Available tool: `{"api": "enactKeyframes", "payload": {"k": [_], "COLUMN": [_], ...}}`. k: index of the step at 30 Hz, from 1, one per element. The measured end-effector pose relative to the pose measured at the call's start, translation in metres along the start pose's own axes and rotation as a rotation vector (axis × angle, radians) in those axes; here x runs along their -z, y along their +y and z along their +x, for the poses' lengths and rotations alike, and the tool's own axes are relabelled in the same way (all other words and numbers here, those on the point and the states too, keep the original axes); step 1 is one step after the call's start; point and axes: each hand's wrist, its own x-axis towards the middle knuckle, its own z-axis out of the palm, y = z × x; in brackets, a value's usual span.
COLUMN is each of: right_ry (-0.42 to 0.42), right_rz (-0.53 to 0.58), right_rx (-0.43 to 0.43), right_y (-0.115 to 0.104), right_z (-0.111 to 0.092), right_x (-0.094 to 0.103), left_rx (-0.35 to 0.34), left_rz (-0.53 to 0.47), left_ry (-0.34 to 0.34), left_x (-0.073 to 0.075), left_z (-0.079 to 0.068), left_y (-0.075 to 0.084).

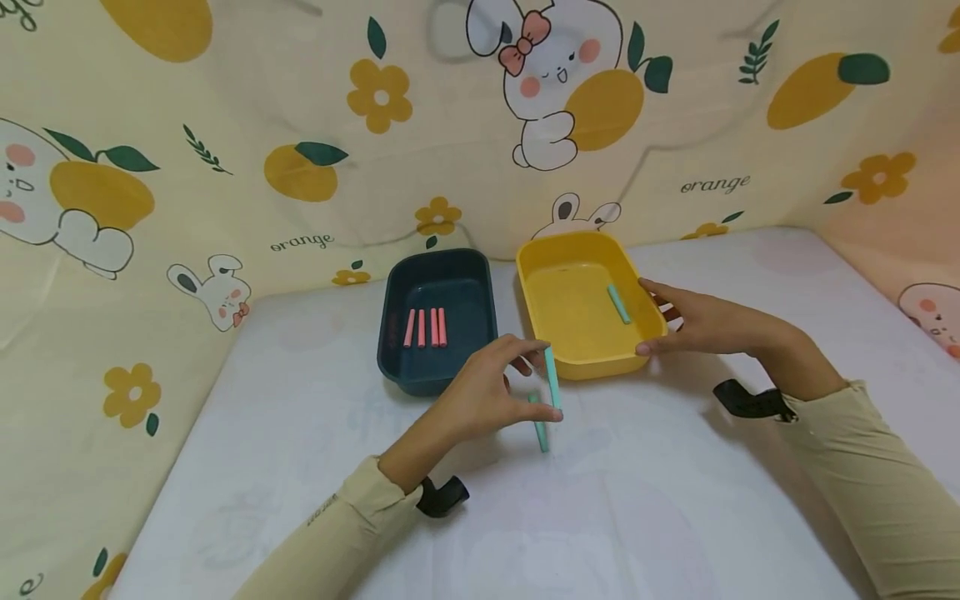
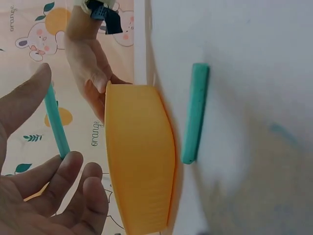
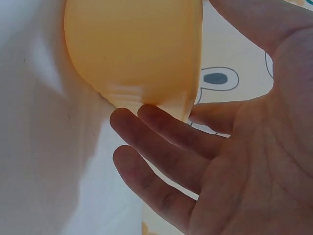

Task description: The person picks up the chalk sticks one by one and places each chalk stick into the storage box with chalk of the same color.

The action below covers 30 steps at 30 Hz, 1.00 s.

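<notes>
My left hand (image 1: 487,387) pinches a teal chalk-like stick (image 1: 552,377) by its two ends, thumb at one and fingertips at the other, above the table in front of the yellow tray (image 1: 577,369). Below it, a second teal stick (image 2: 195,113) lies on the table. A third teal stick (image 1: 618,303) is inside the yellow tray, near its right wall. My right hand (image 1: 705,321) touches that tray's right side, thumb at the near corner and fingertips farther back. In the right wrist view its fingers (image 3: 161,147) are spread and nearly straight against the tray's outside.
Left of the yellow tray stands a dark blue tray (image 1: 390,379) with several pink sticks (image 1: 422,328) side by side in it. Both trays stand on a white table (image 1: 600,500), close to the printed cloth (image 1: 450,150) behind.
</notes>
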Motion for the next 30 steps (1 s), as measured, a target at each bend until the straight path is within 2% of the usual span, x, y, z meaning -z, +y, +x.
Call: {"api": "enactKeyframes", "payload": {"k": [6, 23, 30], "right_ry": [0.006, -0.02, -0.018], "right_rz": [-0.006, 0.004, 0.001], "right_rx": [0.023, 0.016, 0.022], "right_y": [-0.002, -0.001, 0.0], "right_z": [0.002, 0.0, -0.001], "right_x": [0.0, 0.001, 0.0], "left_rx": [0.025, 0.012, 0.073], "left_rz": [-0.013, -0.007, -0.065], "left_ry": [0.018, 0.042, 0.081], "left_x": [0.001, 0.008, -0.002], "left_z": [0.02, 0.085, 0.105], "left_y": [0.002, 0.012, -0.001]}}
